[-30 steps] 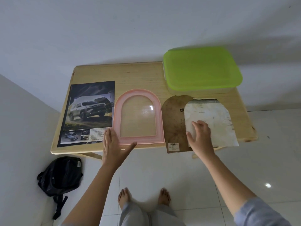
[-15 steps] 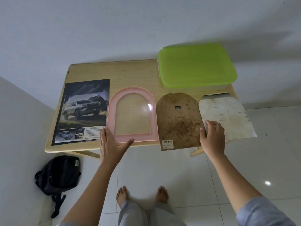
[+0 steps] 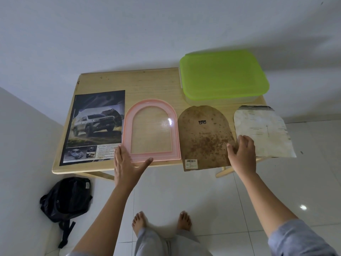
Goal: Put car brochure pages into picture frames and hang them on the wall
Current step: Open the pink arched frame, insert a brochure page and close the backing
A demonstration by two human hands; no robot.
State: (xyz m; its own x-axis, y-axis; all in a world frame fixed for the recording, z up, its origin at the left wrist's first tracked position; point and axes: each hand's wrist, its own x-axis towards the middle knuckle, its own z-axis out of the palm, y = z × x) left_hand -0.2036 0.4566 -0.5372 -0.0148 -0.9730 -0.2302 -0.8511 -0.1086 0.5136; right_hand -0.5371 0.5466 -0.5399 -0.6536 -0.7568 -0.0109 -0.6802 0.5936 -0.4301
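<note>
A car brochure page lies flat at the table's left. Beside it lies a pink arched picture frame with its clear pane. My left hand rests flat at the frame's lower left corner, fingers apart and thumb along the bottom rim. Right of the frame lies the brown stained backing board, which juts over the front edge. A white stained paper insert overhangs the table's right end. My right hand lies flat on the insert's lower left corner, gripping nothing.
A box with a green lid stands at the back right of the wooden table, which is against a white wall. A black backpack sits on the tiled floor at the left. My bare feet stand below the front edge.
My right hand has slid the white insert off the backing board to the right, so the whole board now shows. My left hand has stayed at the frame's corner.
</note>
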